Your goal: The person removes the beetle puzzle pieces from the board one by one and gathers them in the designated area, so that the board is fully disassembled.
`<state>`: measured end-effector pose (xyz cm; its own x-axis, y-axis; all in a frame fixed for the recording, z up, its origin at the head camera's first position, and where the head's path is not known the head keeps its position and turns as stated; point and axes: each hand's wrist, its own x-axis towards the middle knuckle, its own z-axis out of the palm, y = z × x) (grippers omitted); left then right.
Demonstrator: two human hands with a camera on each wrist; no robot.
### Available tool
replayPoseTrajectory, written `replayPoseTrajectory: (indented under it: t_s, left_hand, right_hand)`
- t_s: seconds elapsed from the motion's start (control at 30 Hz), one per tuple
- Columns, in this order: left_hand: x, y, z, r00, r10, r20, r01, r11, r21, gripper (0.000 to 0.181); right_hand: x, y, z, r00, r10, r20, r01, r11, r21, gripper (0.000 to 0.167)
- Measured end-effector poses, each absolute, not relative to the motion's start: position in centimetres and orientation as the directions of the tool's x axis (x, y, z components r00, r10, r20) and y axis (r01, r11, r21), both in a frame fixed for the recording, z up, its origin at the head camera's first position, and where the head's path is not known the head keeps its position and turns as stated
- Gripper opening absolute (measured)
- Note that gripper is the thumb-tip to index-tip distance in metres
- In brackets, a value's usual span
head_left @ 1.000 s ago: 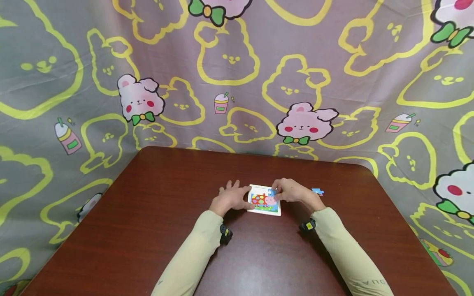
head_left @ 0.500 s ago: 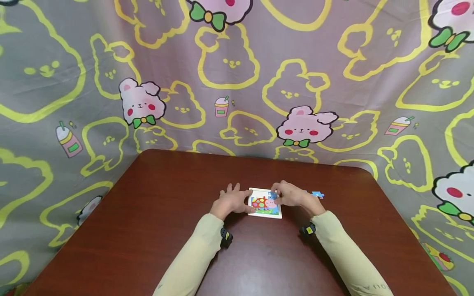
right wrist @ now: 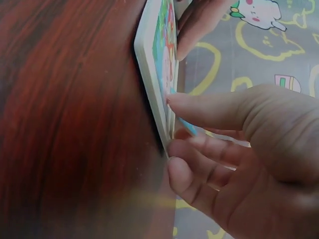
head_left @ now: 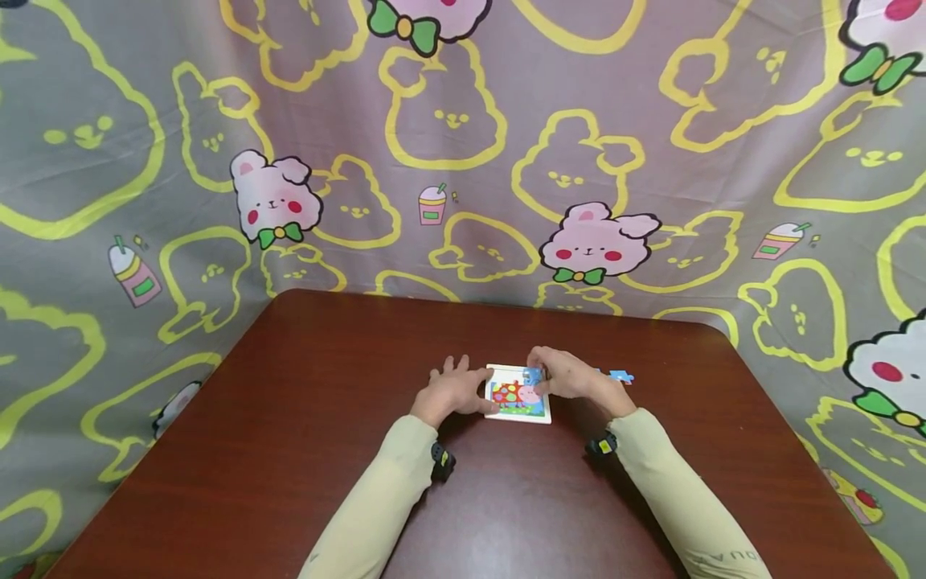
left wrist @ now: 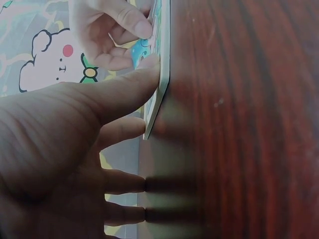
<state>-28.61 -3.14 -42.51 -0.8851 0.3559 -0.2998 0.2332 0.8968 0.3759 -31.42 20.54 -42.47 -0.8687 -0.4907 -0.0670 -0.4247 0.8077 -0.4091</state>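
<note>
Pinching a blue puzzle piece [right wrist: 188,127] between thumb and fingers of our right hand [head_left: 567,375]. Piece is at the upper right of the puzzle board [head_left: 517,417], tilted to the face in the right wrist view; can't tell if any edge is seated. Board lies flat on the table: white frame, pink round face and red spotted body in the picture, green strip along the near side, bare white patch at upper left.

Our left hand [head_left: 452,392] is spread, not gripping: thumb on the board's left edge, index tip at its corner, the other fingers reaching down to the table [head_left: 325,370]. Loose blue piece [head_left: 620,376] sits just past our right wrist, another bit mostly hidden beside it. Dark units [head_left: 442,462] on both wrists, pale sleeves [head_left: 376,507] behind them. Cartoon-print cloth [head_left: 333,96] hangs beyond the table.
</note>
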Motion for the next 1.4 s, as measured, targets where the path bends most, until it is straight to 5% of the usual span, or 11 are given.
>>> replayPoseTrajectory:
  t_s: [0.9, 1.4]
  left_hand:
    - [-28.4, -3.3, -42.5, -0.887, 0.358, -0.292, 0.231, 0.891, 0.391, 0.074]
    - [-28.3, -3.3, -42.4, -0.886, 0.364, -0.287, 0.241, 0.891, 0.385, 0.074]
  right_hand:
    - [-31.5, 23.1, -42.2, -0.899, -0.436, 0.035, -0.364, 0.703, -0.611, 0.016]
    - [-31.9, 27.5, -40.8, -0.923, -0.373, -0.096, -0.219, 0.714, -0.665, 0.011]
